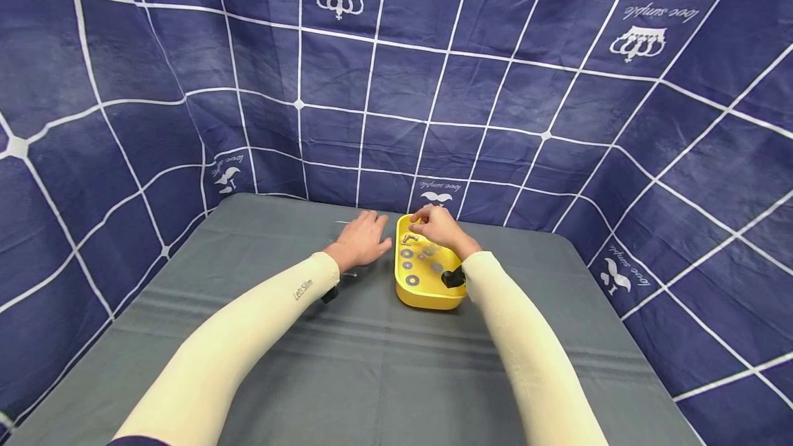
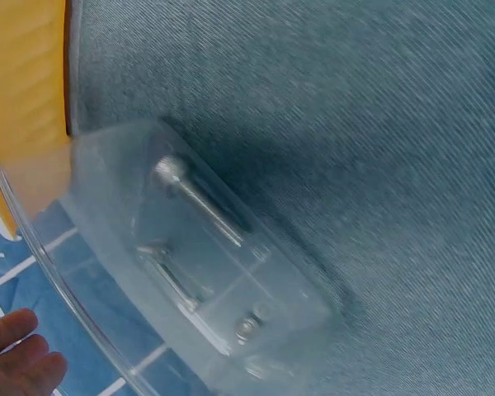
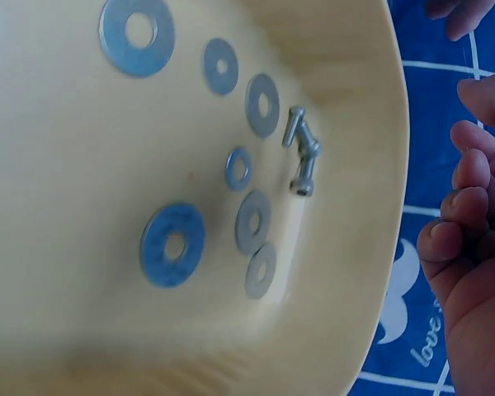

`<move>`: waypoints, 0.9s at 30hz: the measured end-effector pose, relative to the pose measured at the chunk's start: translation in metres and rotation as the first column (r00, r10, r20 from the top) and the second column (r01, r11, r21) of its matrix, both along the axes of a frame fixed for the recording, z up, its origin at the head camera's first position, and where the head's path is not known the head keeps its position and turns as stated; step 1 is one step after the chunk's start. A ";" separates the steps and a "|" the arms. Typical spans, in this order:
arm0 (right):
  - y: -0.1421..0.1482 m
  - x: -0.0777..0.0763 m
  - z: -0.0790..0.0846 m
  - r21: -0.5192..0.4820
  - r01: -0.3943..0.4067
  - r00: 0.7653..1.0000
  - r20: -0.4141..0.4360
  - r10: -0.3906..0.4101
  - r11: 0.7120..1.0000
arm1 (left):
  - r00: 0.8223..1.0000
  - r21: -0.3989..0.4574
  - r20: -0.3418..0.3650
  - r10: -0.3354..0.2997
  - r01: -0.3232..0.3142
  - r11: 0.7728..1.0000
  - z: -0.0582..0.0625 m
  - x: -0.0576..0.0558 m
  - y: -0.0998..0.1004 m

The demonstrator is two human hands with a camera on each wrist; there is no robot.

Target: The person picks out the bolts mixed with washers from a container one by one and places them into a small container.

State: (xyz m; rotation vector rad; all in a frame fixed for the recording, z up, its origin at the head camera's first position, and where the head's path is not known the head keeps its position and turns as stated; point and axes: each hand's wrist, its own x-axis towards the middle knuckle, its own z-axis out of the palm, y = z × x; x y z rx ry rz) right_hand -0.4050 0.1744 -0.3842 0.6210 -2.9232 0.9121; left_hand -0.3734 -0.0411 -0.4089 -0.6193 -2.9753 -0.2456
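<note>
Nearest, two pale sleeves (image 1: 248, 336) reach forward over the grey table (image 1: 378, 377). A small black device (image 1: 453, 278) sits at the right wrist, over the side of a yellow tray (image 1: 427, 302). The tray stands on the table, right of centre, with flat metal washers (image 3: 155, 247) of several sizes spread over its floor.

Just left of the tray, the left hand (image 1: 361, 238) hangs near a clear container (image 2: 107, 190), its fingers loosely extended and holding nothing. Inside the container lie one long bolt (image 2: 206, 206), a shorter bolt (image 2: 172, 279) and a third metal piece too blurred to name.

Toward the tray's far end, a few small screws (image 3: 305, 153) lie together near the wall. Above that end is the right hand (image 1: 441, 227), its fingers lightly bent, a narrow gap between thumb and forefinger, nothing visible in it.

Behind everything hangs blue cloth (image 1: 347, 74) with white grid lines.
</note>
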 end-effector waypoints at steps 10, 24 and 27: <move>0.014 0.000 -0.003 -0.018 0.024 1.000 0.015 -0.024 1.000 | 1.000 0.019 -0.002 -0.021 0.021 1.000 -0.001 0.000 0.014; 0.027 0.003 -0.008 -0.025 0.062 0.998 0.012 -0.062 0.998 | 0.999 0.040 0.006 -0.050 0.049 0.998 -0.004 0.001 0.035; 0.029 0.004 -0.009 -0.026 0.076 0.997 0.018 -0.075 0.997 | 0.999 0.037 0.015 -0.051 0.050 0.998 -0.007 0.001 0.038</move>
